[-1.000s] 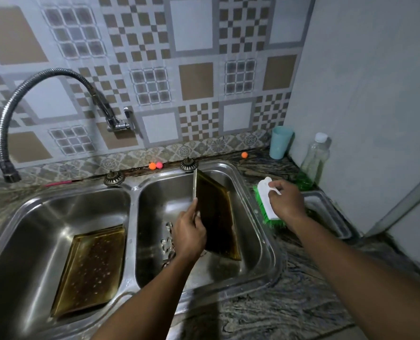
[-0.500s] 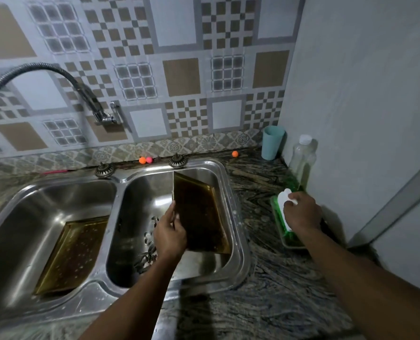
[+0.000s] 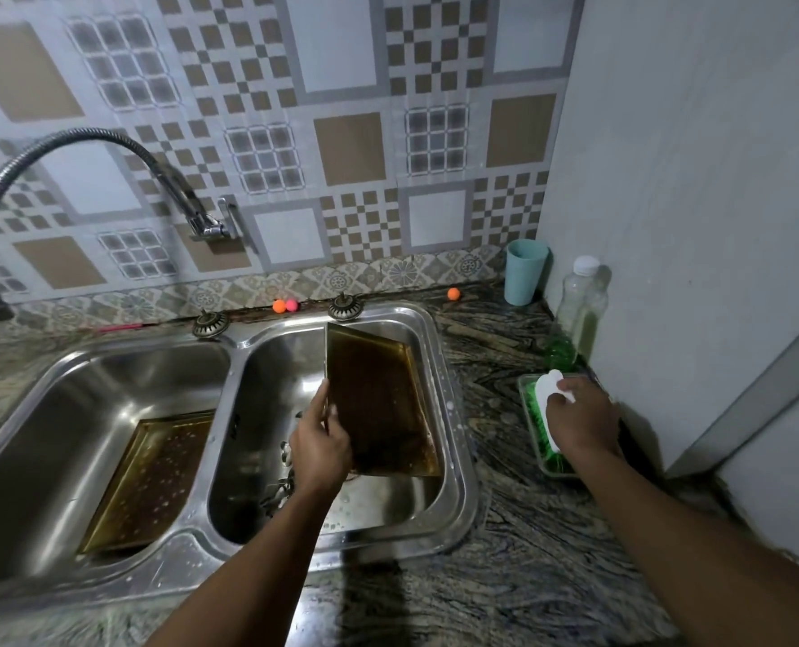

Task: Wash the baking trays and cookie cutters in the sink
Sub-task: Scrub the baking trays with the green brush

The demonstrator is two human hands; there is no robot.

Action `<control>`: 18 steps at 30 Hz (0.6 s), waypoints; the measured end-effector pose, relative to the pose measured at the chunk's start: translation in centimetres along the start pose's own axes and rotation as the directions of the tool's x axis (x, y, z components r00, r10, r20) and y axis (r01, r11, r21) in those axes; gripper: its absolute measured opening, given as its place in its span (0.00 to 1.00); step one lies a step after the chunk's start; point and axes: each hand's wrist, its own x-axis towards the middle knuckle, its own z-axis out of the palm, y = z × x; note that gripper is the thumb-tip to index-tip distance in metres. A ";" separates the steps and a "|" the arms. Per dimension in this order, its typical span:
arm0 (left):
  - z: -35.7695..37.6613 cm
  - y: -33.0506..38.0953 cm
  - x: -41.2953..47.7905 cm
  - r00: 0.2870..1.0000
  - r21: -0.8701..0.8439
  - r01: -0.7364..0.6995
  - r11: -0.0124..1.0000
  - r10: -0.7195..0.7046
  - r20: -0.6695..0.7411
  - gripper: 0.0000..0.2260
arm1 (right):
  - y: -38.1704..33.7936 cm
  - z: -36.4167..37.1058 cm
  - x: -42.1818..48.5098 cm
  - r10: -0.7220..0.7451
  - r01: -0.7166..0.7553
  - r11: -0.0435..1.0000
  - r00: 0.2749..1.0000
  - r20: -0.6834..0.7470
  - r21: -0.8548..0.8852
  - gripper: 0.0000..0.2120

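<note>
My left hand (image 3: 319, 448) grips the left edge of a dark, browned baking tray (image 3: 379, 403), which stands tilted in the right basin of the steel double sink (image 3: 453, 427). A second browned tray (image 3: 148, 478) lies flat in the left basin, speckled with droplets. Small metal cookie cutters (image 3: 278, 488) lie on the right basin's floor, partly hidden by my left hand. My right hand (image 3: 579, 420) grips a white-handled scrub brush with green bristles (image 3: 551, 389) that sits in a small clear tray (image 3: 528, 389) on the counter to the right of the sink.
A flexible metal tap (image 3: 61, 147) arches over the left basin. A teal cup (image 3: 523, 273) and a clear bottle with green liquid (image 3: 575, 315) stand in the back right corner by the wall. Small orange and pink balls (image 3: 284, 305) lie behind the sink.
My right hand carried the brush from beside the sink rim rightward and down into the small tray. The left hand kept its hold on the tilted baking tray.
</note>
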 end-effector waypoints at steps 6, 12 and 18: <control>-1.4 -0.2 1.1 0.999 -0.039 -0.030 0.999 0.031 0.035 0.22 | -4.3 0.4 -0.6 0.007 0.005 0.993 0.994 -0.106 0.115 0.11; -4.4 -0.6 2.1 0.999 -0.085 -0.029 0.996 0.032 0.040 0.21 | -11.6 6.3 -3.0 0.032 -0.023 0.958 0.999 -0.026 0.287 0.10; -7.9 -2.2 3.6 0.999 -0.189 -0.004 0.982 0.014 0.052 0.20 | -19.9 15.9 -9.1 0.011 -0.061 0.909 0.992 0.124 0.412 0.14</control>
